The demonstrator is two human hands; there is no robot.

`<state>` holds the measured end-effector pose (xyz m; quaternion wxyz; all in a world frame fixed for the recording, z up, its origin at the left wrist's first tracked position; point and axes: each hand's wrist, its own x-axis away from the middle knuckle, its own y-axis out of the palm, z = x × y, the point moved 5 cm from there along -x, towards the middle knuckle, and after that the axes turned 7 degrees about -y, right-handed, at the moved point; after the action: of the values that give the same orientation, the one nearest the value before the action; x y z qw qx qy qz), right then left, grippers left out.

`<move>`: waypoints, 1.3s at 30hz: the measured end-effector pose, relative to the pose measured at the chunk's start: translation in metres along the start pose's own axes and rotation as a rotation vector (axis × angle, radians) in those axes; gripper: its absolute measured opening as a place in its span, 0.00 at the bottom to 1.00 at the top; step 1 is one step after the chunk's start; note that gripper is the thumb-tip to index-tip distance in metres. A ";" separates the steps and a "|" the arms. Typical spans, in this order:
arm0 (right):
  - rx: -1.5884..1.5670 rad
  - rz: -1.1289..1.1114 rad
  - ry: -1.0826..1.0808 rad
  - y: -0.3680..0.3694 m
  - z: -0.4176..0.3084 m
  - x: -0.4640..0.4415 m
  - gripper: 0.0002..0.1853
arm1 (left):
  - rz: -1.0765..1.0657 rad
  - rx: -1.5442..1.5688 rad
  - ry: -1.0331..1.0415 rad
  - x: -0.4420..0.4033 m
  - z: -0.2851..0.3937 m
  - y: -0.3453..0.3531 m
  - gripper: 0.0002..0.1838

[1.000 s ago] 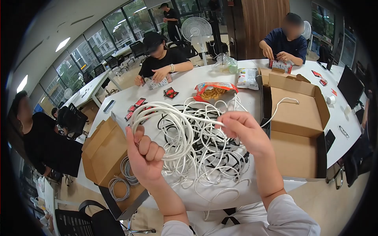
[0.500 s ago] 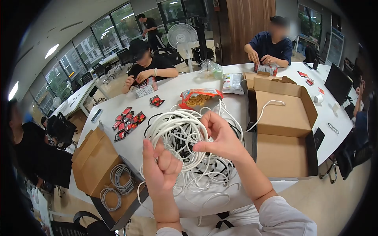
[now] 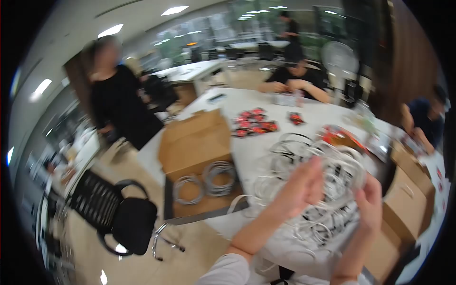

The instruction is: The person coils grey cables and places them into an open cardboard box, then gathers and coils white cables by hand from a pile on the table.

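Observation:
A looped bundle of white cable (image 3: 354, 159) is held up over the table, blurred by motion. My left hand (image 3: 304, 190) is closed on the near left side of the loops, thumb up. My right hand (image 3: 369, 202) pinches their right edge between thumb and fingers. Beneath and around my hands lies a tangled heap of white and black cables (image 3: 311, 228). One white strand trails left from the heap to the rim of an open cardboard box (image 3: 194, 137), which holds coils of grey cable (image 3: 219, 178).
A second open box (image 3: 403, 213) stands at the right. Small red packets (image 3: 254, 122) and an orange snack bag (image 3: 344, 137) lie beyond the heap on the white table. A black chair (image 3: 128, 213) is at the left. Other people sit across and stand at left.
My view has swung left, so the table items sit further right in the picture. Both hands keep hold of the white loops. The person at the left shows more fully now.

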<state>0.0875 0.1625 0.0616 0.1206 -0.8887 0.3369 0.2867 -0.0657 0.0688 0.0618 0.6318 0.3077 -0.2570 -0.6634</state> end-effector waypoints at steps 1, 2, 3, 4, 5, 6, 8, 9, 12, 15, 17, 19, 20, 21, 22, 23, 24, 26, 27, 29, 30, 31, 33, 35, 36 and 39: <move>0.005 0.021 0.019 -0.002 0.004 0.004 0.30 | 0.047 -0.071 0.008 0.001 -0.001 0.005 0.23; -0.024 0.039 0.014 -0.001 0.005 0.004 0.33 | 0.005 -0.097 0.028 0.001 -0.003 0.010 0.24; -0.041 0.070 0.011 -0.002 0.006 0.003 0.36 | -0.050 -0.119 0.036 0.002 -0.003 0.014 0.24; -0.052 0.064 -0.029 -0.001 0.006 0.001 0.38 | -0.065 -0.104 0.029 0.005 0.001 0.014 0.25; -0.052 0.064 -0.067 -0.002 0.006 0.001 0.39 | -0.092 -0.082 0.016 0.006 0.002 0.016 0.25; -0.087 0.139 -0.065 -0.003 0.011 0.002 0.42 | -0.122 -0.049 -0.002 0.006 0.001 0.018 0.25; -0.123 0.073 -0.086 -0.003 0.007 -0.002 0.43 | -0.128 -0.005 -0.034 0.005 0.002 0.019 0.25; -0.148 0.035 -0.086 0.001 0.005 -0.002 0.44 | -0.120 0.023 -0.049 0.008 0.001 0.018 0.25; -0.188 0.010 -0.042 0.015 -0.005 -0.005 0.41 | -0.127 0.089 -0.077 0.012 -0.004 0.016 0.25; -0.174 -0.015 -0.025 0.021 -0.007 -0.006 0.32 | -0.135 0.039 -0.031 0.020 0.004 0.011 0.23; -0.109 0.016 -0.014 0.015 -0.004 0.001 0.28 | -0.127 -0.057 0.002 0.024 0.013 0.006 0.23; -0.003 0.058 -0.102 0.015 -0.007 0.005 0.18 | -0.149 -0.151 0.070 0.028 0.018 0.006 0.21; 0.029 0.052 -0.086 0.014 -0.010 0.008 0.16 | -0.154 -0.218 0.106 0.029 0.021 0.009 0.21; 0.061 0.052 -0.072 0.013 -0.016 0.010 0.15 | -0.162 -0.288 0.140 0.030 0.024 0.013 0.20; 0.119 0.038 -0.111 0.013 -0.024 0.010 0.10 | -0.157 -0.351 0.161 0.032 0.026 0.016 0.20; 0.130 0.028 -0.117 0.016 -0.032 0.011 0.09 | -0.151 -0.413 0.183 0.034 0.027 0.019 0.20; 0.141 0.013 -0.123 0.022 -0.042 0.009 0.08 | -0.143 -0.474 0.211 0.036 0.030 0.021 0.20; 0.168 -0.069 -0.147 0.026 -0.044 0.010 0.06 | -0.151 -0.509 0.238 0.038 0.035 0.019 0.20; 0.159 -0.026 -0.159 0.028 -0.045 0.010 0.06 | -0.152 -0.521 0.251 0.040 0.036 0.018 0.20; 0.135 0.057 -0.179 0.040 -0.048 0.013 0.07 | -0.131 -0.502 0.270 0.043 0.039 0.018 0.19; 0.448 -0.208 -0.227 0.039 -0.058 0.009 0.17 | -0.133 -0.480 0.280 0.044 0.039 0.016 0.19; 0.277 -0.144 -0.261 0.040 -0.065 0.008 0.19 | -0.135 -0.462 0.288 0.045 0.041 0.015 0.19; -0.066 -0.013 -0.317 0.049 -0.077 0.003 0.24 | -0.068 -0.509 0.350 0.050 0.046 0.014 0.19; -0.072 -0.052 -0.256 0.043 -0.068 0.008 0.34 | -0.020 -0.579 0.400 0.058 0.049 0.018 0.21; -0.146 -0.051 -0.190 0.044 -0.066 0.009 0.37 | -0.007 -0.630 0.419 0.062 0.050 0.022 0.21; -0.314 -0.072 0.025 0.048 -0.052 0.015 0.49 | -0.030 -0.736 0.426 0.068 0.045 0.030 0.24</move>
<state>0.0867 0.0976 0.0942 -0.0136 -0.9117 0.2572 0.3201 -0.0788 -0.0031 0.1087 0.7288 0.1955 0.1378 -0.6416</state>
